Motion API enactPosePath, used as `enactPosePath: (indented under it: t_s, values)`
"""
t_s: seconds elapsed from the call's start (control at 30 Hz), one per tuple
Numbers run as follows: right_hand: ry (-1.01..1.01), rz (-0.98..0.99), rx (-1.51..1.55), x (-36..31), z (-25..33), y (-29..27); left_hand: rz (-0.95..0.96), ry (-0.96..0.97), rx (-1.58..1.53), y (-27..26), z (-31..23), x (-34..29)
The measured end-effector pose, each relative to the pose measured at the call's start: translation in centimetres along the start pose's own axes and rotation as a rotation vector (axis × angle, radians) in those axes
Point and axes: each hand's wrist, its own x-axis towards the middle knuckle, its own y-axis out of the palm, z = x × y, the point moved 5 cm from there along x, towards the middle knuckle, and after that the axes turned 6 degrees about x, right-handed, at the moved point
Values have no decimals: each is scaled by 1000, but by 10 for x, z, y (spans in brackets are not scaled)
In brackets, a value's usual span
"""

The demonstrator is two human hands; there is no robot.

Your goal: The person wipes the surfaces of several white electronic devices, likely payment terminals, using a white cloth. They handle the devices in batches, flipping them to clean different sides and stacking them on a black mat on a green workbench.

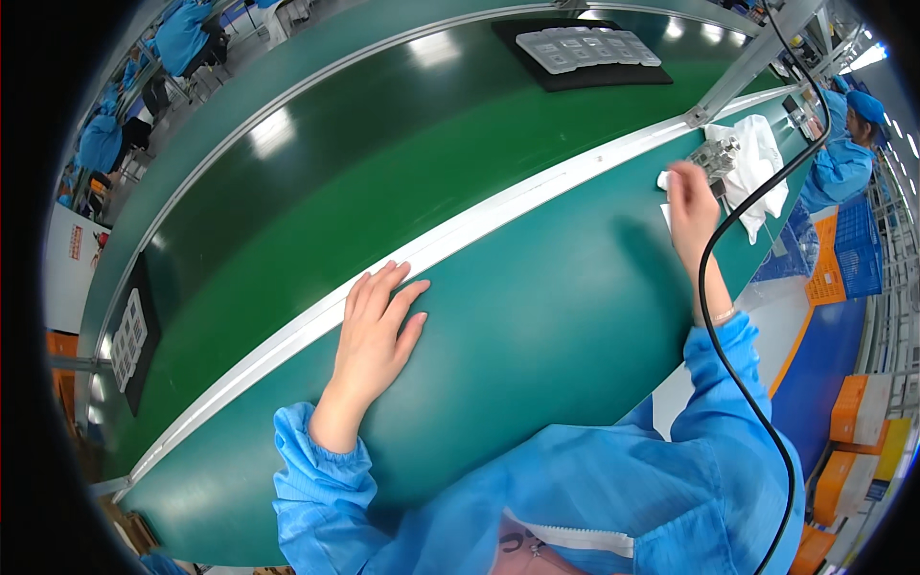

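My left hand [377,321] lies flat with its fingers apart on the green tabletop [517,316]. Its fingertips reach the white rail [479,227] along the table's far edge. Over at the right, my right hand [692,206] is raised with its fingers curled closed; whatever they may hold is hidden. Just beyond it stands a small clear and metal fixture [717,156]. A crumpled white cloth or bag [757,163] lies beside that fixture. Close to the right hand's fingers sits a small white piece [663,180].
Past the rail runs a green conveyor belt [402,163]. It carries a white compartment tray [586,48] on a black mat and another such tray [128,340] at far left. A black cable [706,278] hangs across my right side. A co-worker [843,149] is at the right, near blue crates [856,247].
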Motion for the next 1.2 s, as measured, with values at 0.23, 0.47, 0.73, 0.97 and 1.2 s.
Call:
enactPosePath:
  t_s: [0.23,0.47,0.73,0.97,1.2]
  values:
    - [-417,55,-159,123,-6,163,-17,17,-66,6,5,8]
    - [-85,169,-566,144,-18,226,-178,130,-235,12,31,-16]
    - [-614,614,-884,191,-83,261,-350,190,-152,58,30,-5]
    - [-774,648,-976,172,-85,226,-187,423,-101,47,46,18]
    - [-1163,603,-1099,-10,68,134,-393,237,56,-7,117,3]
